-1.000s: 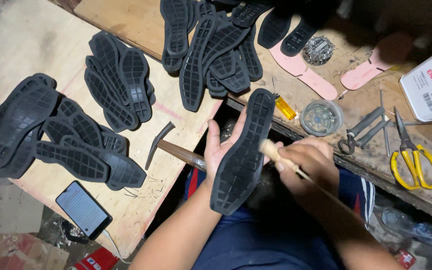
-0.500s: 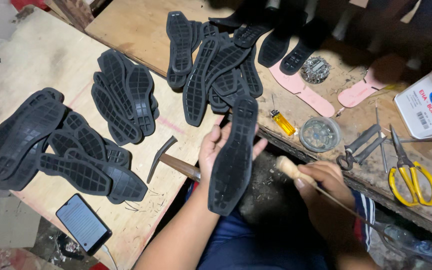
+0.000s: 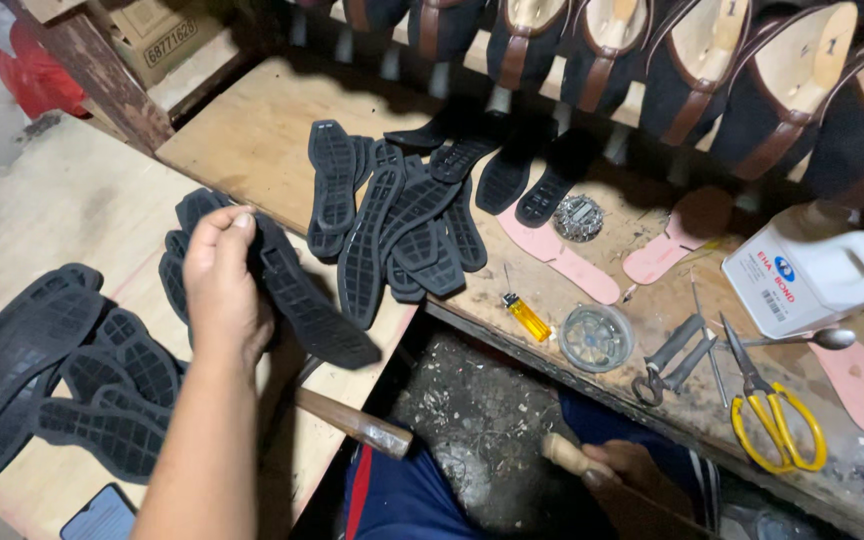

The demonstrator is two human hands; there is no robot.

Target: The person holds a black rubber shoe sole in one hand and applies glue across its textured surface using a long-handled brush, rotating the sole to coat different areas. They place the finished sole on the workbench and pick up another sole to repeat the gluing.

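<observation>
Black rubber sole (image 3: 307, 300), a second ago upright over the lap, now lies gripped in the left hand (image 3: 220, 290) out above the surface (image 3: 252, 140), beside stacked soles (image 3: 142, 360). Right hand (image 3: 627, 470) stays low, clasping a wooden-handled tool (image 3: 567, 455).

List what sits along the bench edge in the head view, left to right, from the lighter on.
Yellow lighter → round glass dish → pliers → yellow scissors

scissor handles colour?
Yellow. The scissors lie on the bench at right, clearest in the head view.
</observation>
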